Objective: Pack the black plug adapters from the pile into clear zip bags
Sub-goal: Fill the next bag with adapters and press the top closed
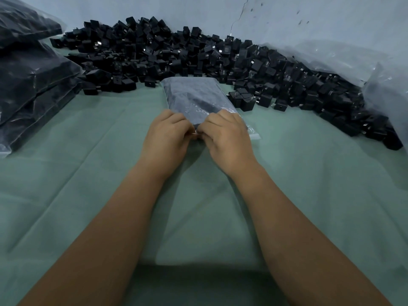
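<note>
A filled zip bag [194, 97], lying mid-table before the pile of adapters [176, 56] along the far edge, is pinched at its near mouth by left hand [169, 133] and right hand [227, 138]; the seal is best pressed evenly outward toward both corners.

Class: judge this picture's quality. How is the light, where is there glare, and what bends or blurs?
Head view: dim, bluish, soft light; faint glare on the bag both hands pinch; wide-angle bending curves the pile and wall line; bags at left look smeared.
</note>
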Demonstrator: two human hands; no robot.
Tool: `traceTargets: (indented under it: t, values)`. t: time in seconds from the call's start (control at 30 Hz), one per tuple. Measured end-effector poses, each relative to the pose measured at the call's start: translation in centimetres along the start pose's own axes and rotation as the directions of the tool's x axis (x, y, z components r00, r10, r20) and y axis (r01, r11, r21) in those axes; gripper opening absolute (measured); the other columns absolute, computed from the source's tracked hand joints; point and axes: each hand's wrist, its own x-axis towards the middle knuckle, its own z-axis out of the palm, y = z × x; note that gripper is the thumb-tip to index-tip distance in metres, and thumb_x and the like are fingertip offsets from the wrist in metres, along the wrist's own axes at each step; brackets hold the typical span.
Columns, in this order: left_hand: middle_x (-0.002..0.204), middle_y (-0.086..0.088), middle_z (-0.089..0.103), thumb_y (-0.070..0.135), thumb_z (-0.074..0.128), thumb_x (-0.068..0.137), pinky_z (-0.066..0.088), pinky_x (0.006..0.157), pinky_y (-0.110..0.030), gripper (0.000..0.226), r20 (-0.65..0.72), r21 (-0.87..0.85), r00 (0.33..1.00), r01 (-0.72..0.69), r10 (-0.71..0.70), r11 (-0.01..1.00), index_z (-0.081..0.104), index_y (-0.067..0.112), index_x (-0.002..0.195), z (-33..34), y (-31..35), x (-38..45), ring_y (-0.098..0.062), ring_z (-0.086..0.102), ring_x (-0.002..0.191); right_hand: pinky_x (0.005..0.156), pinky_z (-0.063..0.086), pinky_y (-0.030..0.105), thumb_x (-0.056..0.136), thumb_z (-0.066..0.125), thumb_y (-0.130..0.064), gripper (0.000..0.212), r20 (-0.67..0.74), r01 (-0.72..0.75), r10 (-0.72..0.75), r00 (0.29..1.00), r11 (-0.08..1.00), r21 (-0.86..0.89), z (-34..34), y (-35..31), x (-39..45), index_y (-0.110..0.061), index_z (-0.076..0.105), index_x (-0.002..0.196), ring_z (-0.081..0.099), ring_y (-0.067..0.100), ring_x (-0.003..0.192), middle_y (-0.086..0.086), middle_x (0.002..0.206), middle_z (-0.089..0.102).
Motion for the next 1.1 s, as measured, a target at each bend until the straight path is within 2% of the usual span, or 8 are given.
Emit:
traceTargets:
  t: [0.27,0.4,0.57,0.7,0.83,0.93,1.03,1.1]
  values:
    - [0.07,-0.011,0.066,0.005,0.074,0.079,0.038,0.067,-0.03,0.01,-0.016,-0.031,1.0,-0.023,0.022,0.999,0.071,0.0,0.071,0.0,0.0,0.0,-0.03,0.056,0.067,0.073,0.042,0.039,0.082,0.069,-0.01,0.004,0.022,-0.025,0.024,0.999,0.999,0.027,0.1,0.1,-0.1,-0.008,0.071,0.08,0.058,0.029,0.077,0.006,0.075,0.064]
    - [0.073,-0.014,0.065,0.009,0.073,0.083,0.038,0.07,-0.034,0.013,-0.063,-0.027,0.996,0.068,-0.07,0.997,0.07,-0.001,0.076,0.2,-0.3,-0.1,-0.033,0.055,0.072,0.076,0.041,0.037,0.081,0.069,-0.01,0.004,0.024,-0.13,0.129,0.991,0.99,0.045,-0.3,1.0,-0.5,-0.006,0.068,0.081,0.056,0.03,0.083,0.007,0.08,0.062]
    - [0.075,-0.014,0.066,0.009,0.072,0.084,0.037,0.072,-0.034,0.012,-0.068,-0.041,0.993,0.098,-0.101,0.994,0.071,-0.001,0.077,0.2,-0.3,0.0,-0.034,0.054,0.075,0.069,0.046,0.037,0.077,0.07,-0.002,0.007,-0.062,-0.157,0.164,0.985,0.983,0.099,-0.4,1.2,-0.4,-0.003,0.069,0.07,0.056,0.03,0.07,0.009,0.066,0.061]
    - [0.075,-0.009,0.065,0.018,0.07,0.086,0.039,0.071,-0.033,0.018,-0.052,-0.045,0.993,0.107,-0.109,0.993,0.07,0.003,0.075,-0.2,-0.4,-0.3,-0.029,0.052,0.074,0.073,0.046,0.033,0.075,0.078,-0.02,0.011,0.027,-0.24,0.239,0.971,0.955,0.174,-0.2,1.8,-0.7,-0.011,0.072,0.077,0.055,0.022,0.076,0.0,0.072,0.064]
    - [0.081,-0.005,0.064,0.027,0.049,0.091,0.036,0.074,-0.03,0.032,-0.13,-0.242,0.919,0.335,-0.372,0.911,0.07,0.006,0.081,-0.7,-0.8,-0.5,-0.021,0.052,0.081,0.074,0.039,0.013,0.081,0.062,-0.045,0.013,-0.037,-0.478,0.574,0.818,0.714,0.511,-1.0,2.6,-0.8,-0.032,0.066,0.08,0.054,0.002,0.084,-0.017,0.079,0.061]
    - [0.089,0.006,0.062,0.03,0.047,0.09,0.04,0.076,-0.027,0.02,-0.107,-0.381,0.757,0.567,-0.644,0.73,0.065,0.022,0.09,-0.8,-1.0,-0.5,-0.008,0.052,0.084,0.086,0.042,0.026,0.09,0.052,-0.038,0.016,0.024,-0.647,0.792,0.611,0.481,0.592,-0.9,3.9,-0.6,-0.029,0.065,0.086,0.054,0.012,0.1,-0.014,0.092,0.06]
    - [0.103,0.001,0.065,0.031,0.049,0.093,0.044,0.091,-0.036,0.026,0.01,-0.287,0.668,0.714,-0.744,0.638,0.065,0.019,0.111,-0.4,-1.6,-0.2,-0.02,0.056,0.102,0.076,0.042,0.026,0.093,0.048,-0.04,0.024,0.228,-0.755,0.823,0.52,0.319,0.573,-0.5,4.3,-0.6,-0.025,0.063,0.105,0.056,0.002,0.091,-0.015,0.095,0.062]
    - [0.121,-0.008,0.062,0.037,0.047,0.094,0.036,0.103,-0.039,0.041,0.082,-0.115,0.626,0.779,-0.776,0.616,0.061,0.015,0.126,-0.3,-2.1,-0.1,-0.031,0.048,0.117,0.067,0.039,0.019,0.092,0.05,-0.044,0.029,0.294,-0.788,0.8,0.522,0.32,0.526,-0.3,4.4,-0.8,-0.028,0.06,0.114,0.055,-0.006,0.082,-0.019,0.089,0.061]
